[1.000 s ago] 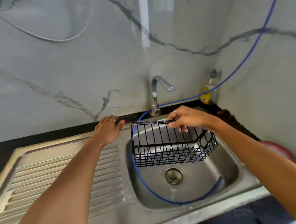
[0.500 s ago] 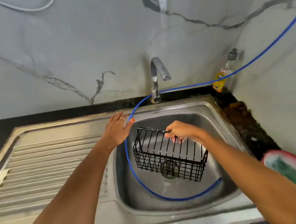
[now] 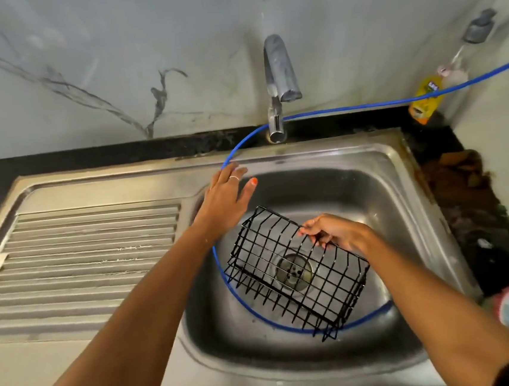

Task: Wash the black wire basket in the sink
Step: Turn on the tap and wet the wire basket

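A: Where is the black rectangular wire basket now?

B: It is inside the bowl of the stainless steel sink, over the round metal drain, tilted, with its open side toward the person. Its long axis runs from far left to near right.

A: Which hand has it?

B: The right hand. It pinches the upper rim wire, fingers curled around it, forearm coming from the near right.

A: And the left hand?

B: It is open, fingers straight, at the far left edge of the bowl, close to the thin blue hose. I cannot tell if it touches the hose.

A: The curved metal tap?

B: It lies far from the basket, behind it. No water is seen. I think the left hand is nearer to it.
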`<action>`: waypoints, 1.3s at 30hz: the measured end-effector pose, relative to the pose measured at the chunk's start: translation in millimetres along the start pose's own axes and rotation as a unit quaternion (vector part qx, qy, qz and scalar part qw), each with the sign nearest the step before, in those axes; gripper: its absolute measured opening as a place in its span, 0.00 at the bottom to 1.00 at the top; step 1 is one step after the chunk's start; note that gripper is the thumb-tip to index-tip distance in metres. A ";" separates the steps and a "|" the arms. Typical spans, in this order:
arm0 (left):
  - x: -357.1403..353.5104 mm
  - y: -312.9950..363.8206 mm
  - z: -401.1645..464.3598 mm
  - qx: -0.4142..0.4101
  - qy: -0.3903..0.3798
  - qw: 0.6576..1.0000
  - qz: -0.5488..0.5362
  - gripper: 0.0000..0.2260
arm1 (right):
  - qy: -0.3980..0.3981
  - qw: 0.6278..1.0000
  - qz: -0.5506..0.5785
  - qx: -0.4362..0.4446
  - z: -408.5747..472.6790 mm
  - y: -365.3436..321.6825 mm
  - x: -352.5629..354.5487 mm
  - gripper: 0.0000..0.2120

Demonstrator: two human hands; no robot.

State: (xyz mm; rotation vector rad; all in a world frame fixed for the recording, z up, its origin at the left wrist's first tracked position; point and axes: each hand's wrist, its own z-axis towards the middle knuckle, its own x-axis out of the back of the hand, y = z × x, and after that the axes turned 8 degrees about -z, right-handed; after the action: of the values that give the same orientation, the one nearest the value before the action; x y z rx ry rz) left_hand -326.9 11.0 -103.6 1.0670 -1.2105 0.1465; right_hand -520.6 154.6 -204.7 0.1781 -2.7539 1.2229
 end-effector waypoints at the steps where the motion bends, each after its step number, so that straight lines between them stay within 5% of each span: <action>1: -2.4 -0.1 0.3 0.003 -0.001 1.000 0.003 0.22 | 0.000 1.000 0.005 -0.007 3.7 2.4 1.7 0.08; 8: -14.9 -11.1 -1.2 0.029 -0.022 0.999 0.017 0.22 | 0.053 0.998 0.024 -0.024 22.5 10.5 4.9 0.10; 18: -21.4 -13.8 -8.1 0.051 -0.055 0.996 0.046 0.23 | 0.142 0.985 -0.096 -0.029 38.8 18.4 10.0 0.13; 24: -11.6 -6.4 -14.9 0.064 -0.058 0.994 0.066 0.24 | 0.128 0.982 -0.135 0.007 21.4 -5.4 7.2 0.12; 27: -2.1 -1.3 -14.6 0.070 -0.057 0.994 0.068 0.25 | 0.262 0.944 -0.156 0.122 8.0 -37.2 6.1 0.11; 30: 5.9 5.8 -15.1 0.061 -0.045 0.995 0.065 0.26 | 0.465 0.836 -0.169 0.237 -11.4 -86.1 4.1 0.13; 32: 8.5 10.1 -18.0 0.054 -0.038 0.996 0.064 0.26 | 0.532 0.778 -0.176 0.284 -17.6 -115.6 -0.2 0.16; 39: 8.5 6.2 -41.6 0.069 -0.036 0.994 0.072 0.27 | 0.472 0.763 -0.377 0.233 16.8 -141.9 -37.8 0.27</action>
State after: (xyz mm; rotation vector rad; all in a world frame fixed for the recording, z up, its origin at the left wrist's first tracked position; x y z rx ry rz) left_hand -298.8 41.0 -91.3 1.1129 -1.3584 0.3090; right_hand -462.2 49.8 -118.5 0.4872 -1.2658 1.2092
